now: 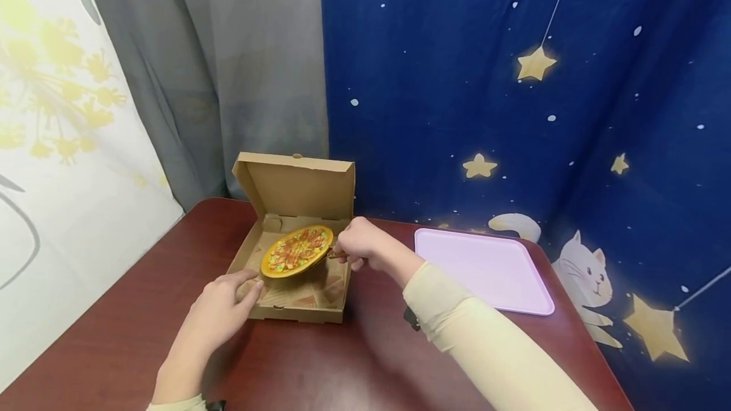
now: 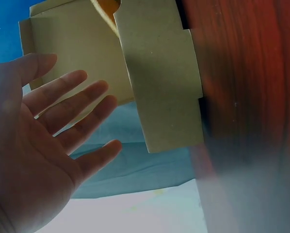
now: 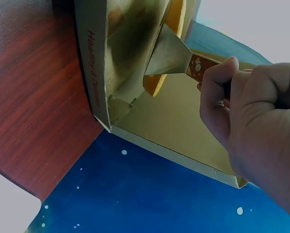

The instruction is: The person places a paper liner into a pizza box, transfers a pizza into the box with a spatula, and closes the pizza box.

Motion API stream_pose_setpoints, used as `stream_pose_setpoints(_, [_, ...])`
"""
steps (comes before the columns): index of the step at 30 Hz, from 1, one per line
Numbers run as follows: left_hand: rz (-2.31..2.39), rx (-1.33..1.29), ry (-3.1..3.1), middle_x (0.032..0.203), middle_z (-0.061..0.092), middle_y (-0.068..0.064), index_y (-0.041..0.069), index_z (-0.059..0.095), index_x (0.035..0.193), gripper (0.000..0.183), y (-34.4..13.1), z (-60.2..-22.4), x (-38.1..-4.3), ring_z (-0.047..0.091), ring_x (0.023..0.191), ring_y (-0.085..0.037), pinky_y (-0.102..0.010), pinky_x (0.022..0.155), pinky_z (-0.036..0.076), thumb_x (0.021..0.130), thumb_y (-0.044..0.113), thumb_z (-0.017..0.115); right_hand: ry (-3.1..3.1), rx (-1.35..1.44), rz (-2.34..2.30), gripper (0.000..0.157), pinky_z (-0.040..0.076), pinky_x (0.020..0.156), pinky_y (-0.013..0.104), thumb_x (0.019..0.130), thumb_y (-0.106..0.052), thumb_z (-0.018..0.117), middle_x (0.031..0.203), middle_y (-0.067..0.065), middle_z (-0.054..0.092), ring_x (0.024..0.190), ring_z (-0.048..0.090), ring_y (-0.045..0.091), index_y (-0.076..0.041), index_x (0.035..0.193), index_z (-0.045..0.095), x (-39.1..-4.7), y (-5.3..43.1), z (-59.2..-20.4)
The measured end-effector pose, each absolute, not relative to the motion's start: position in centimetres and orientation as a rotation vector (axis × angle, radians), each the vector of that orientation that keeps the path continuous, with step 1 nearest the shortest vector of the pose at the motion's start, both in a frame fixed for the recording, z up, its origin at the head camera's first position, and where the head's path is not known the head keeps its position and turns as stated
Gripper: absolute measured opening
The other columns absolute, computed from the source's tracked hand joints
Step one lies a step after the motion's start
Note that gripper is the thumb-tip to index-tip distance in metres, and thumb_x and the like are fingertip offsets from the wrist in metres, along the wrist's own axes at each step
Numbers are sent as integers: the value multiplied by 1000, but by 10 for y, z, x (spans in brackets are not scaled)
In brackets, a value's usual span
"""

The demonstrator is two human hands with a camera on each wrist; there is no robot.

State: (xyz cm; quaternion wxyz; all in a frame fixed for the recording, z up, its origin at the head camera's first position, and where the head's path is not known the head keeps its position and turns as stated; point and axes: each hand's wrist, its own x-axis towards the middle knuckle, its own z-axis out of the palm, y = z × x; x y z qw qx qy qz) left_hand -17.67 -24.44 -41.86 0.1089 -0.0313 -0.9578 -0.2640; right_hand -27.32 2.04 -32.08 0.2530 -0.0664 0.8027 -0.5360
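A toy-like pizza (image 1: 297,251) with a yellow crust and red, green and yellow toppings is held tilted over an open cardboard pizza box (image 1: 305,188). My right hand (image 1: 365,243) grips the brown riveted handle of a metal spatula (image 3: 170,52). In the right wrist view, its flat blade lies against the pizza's underside. Beside the box's front left corner is my left hand (image 1: 219,303), its fingers spread and nothing held. The left wrist view shows that hand's palm (image 2: 36,160) and loosely extended fingers near the box wall; whether it touches the box I cannot tell.
On the right of the dark red table (image 1: 365,360) lies a pale purple tray (image 1: 474,271). The box lid stands raised at the back. Behind the table hang a grey curtain (image 1: 268,49) and a blue star-patterned curtain (image 1: 434,81).
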Motion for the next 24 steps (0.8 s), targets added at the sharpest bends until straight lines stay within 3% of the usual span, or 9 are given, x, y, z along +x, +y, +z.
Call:
stream_pose_setpoints(8, [-779,-104,-2811,138,70,-22,7,70,137,44,-244,-420,-178,61,134,-49,-74,96,51,107,38,60,2176,-170,-1417,26,29,45,19,94,6,55,74,13,57,46,28,6,-1,69,58,-269,19,-310])
stream_pose_setpoints(18, [-794,-129,-2815,140,69,-23,5,69,138,46,-241,-417,-180,61,135,-49,-73,100,51,108,38,59,2196,-150,-1386,12,31,43,18,96,5,56,72,13,59,45,30,6,8,87,63,-265,22,-305])
stream_pose_setpoints(24, [-787,-153,-2820,141,68,-25,4,68,138,46,-239,-412,-184,59,136,-51,-73,101,50,108,38,60,2201,-152,-1372,21,29,43,19,95,7,54,71,13,57,45,29,6,1,75,58,-265,30,-304])
